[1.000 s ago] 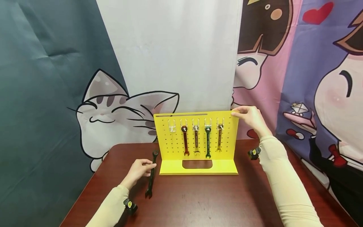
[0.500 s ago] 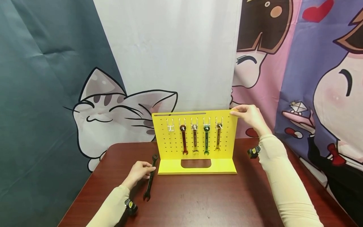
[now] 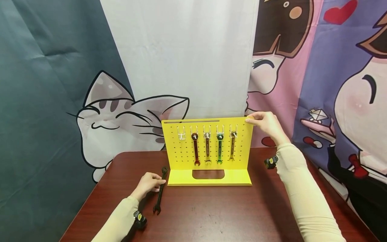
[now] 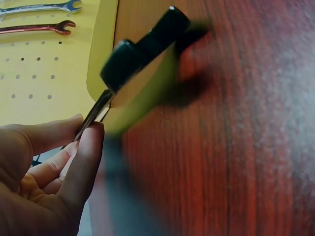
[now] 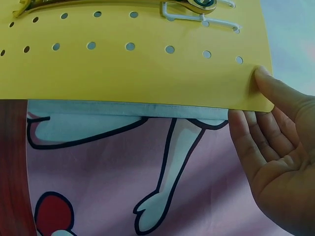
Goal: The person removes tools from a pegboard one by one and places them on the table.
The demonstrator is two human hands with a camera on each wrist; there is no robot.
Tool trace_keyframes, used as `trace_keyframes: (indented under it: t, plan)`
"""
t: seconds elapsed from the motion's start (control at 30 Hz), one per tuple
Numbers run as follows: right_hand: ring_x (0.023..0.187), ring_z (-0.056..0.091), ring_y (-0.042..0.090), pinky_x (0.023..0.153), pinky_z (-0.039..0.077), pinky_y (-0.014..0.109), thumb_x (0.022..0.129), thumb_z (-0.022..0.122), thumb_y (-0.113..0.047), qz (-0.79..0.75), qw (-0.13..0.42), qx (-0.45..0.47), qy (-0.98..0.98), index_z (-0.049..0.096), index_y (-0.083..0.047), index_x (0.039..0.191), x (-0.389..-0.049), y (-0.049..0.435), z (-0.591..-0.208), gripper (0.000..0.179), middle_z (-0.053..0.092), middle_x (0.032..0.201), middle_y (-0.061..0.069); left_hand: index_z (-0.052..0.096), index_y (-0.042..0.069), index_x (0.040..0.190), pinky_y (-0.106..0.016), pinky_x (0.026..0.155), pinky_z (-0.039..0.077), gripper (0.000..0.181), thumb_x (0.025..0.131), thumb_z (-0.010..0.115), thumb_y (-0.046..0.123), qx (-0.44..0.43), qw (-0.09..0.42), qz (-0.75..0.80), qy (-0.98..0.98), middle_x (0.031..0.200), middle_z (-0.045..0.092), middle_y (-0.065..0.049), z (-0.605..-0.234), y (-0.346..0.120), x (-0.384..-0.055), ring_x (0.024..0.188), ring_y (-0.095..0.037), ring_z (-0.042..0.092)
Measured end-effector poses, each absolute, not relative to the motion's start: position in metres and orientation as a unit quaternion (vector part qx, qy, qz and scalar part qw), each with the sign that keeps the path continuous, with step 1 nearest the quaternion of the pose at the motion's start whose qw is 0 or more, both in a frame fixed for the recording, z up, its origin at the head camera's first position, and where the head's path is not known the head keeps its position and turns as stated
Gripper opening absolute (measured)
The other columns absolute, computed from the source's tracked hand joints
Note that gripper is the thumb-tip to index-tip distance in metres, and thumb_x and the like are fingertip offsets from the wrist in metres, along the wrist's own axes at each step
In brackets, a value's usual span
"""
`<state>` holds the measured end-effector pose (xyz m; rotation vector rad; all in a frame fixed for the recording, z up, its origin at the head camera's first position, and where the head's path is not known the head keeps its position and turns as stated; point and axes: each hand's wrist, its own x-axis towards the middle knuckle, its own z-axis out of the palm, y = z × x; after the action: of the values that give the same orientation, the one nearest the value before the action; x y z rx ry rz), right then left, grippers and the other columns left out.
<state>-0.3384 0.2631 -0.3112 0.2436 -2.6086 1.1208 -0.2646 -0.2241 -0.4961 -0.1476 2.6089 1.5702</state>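
Note:
My left hand (image 3: pixel 148 185) pinches a black combination wrench (image 3: pixel 160 198) near its middle, left of the yellow pegboard (image 3: pixel 181 174). The ring end points away toward the board and the forked end toward me. In the left wrist view, thumb and fingers grip the thin dark shaft, and the wrench's blurred black end (image 4: pixel 123 64) stands out over the table. My right hand (image 3: pixel 267 127) holds the pegboard's top right corner, with the thumb (image 5: pixel 275 88) on the front face and the fingers behind it.
Several wrenches hang in a row on the pegboard, among them a red wrench (image 3: pixel 196 151) and a green wrench (image 3: pixel 220 151). A bare white hook (image 3: pixel 181 135) sits left of them. The board's base stands on the brown table (image 3: pixel 205 215), before a cartoon-printed curtain (image 3: pixel 193 60).
The black wrench has come down slightly toward me in my left hand, its ring end dropping in the view. My right hand keeps its hold on the board's corner.

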Motion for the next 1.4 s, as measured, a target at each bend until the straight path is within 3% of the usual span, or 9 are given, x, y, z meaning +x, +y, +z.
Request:
trace_keyframes:
  t: [0.33, 0.87, 1.13, 1.4]
  plan:
    - [0.107, 0.065, 0.03, 0.099, 0.047, 0.05, 0.09, 0.075, -0.046, 0.41, 0.132, 0.07, -0.9, 0.073, -0.008, 0.117, -0.3366, 0.2642, -0.3109, 0.047, 0.072, 0.114, 0.016, 0.072, -0.007, 0.096, -0.026, 0.051, 0.056, 0.015, 0.087, 0.077, 0.004, -0.049, 0.05, 0.49, 0.869, 0.076, 0.063, -0.011, -0.4983, -0.2227, -0.2642, 0.058, -0.014, 0.058]
    - [0.112, 0.063, 0.032, 0.099, 0.047, 0.052, 0.089, 0.075, -0.049, 0.407, 0.124, 0.064, -0.903, 0.072, -0.008, 0.119, -0.3373, 0.263, -0.3089, 0.051, 0.07, 0.118, 0.017, 0.071, -0.002, 0.083, -0.024, 0.05, 0.055, 0.011, 0.085, 0.079, 0.006, -0.061, 0.039, 0.484, 0.872, 0.069, 0.063, -0.009, -0.5003, -0.2229, -0.2617, 0.055, -0.012, 0.057]
    - [0.105, 0.064, 0.03, 0.096, 0.047, 0.049, 0.089, 0.075, -0.048, 0.403, 0.13, 0.07, -0.903, 0.073, -0.008, 0.116, -0.3391, 0.2643, -0.3071, 0.048, 0.072, 0.114, 0.016, 0.07, 0.0, 0.08, -0.025, 0.051, 0.056, 0.013, 0.084, 0.08, 0.008, -0.067, 0.034, 0.477, 0.876, 0.073, 0.064, -0.009, -0.4993, -0.2218, -0.2635, 0.056, -0.013, 0.058]
    - [0.102, 0.065, 0.03, 0.094, 0.048, 0.047, 0.09, 0.075, -0.046, 0.402, 0.127, 0.07, -0.904, 0.073, -0.008, 0.116, -0.3379, 0.2629, -0.3061, 0.046, 0.072, 0.113, 0.016, 0.069, 0.0, 0.076, -0.025, 0.049, 0.055, 0.016, 0.084, 0.08, 0.009, -0.065, 0.027, 0.473, 0.878, 0.065, 0.063, -0.008, -0.5003, -0.2208, -0.2624, 0.051, -0.012, 0.058]
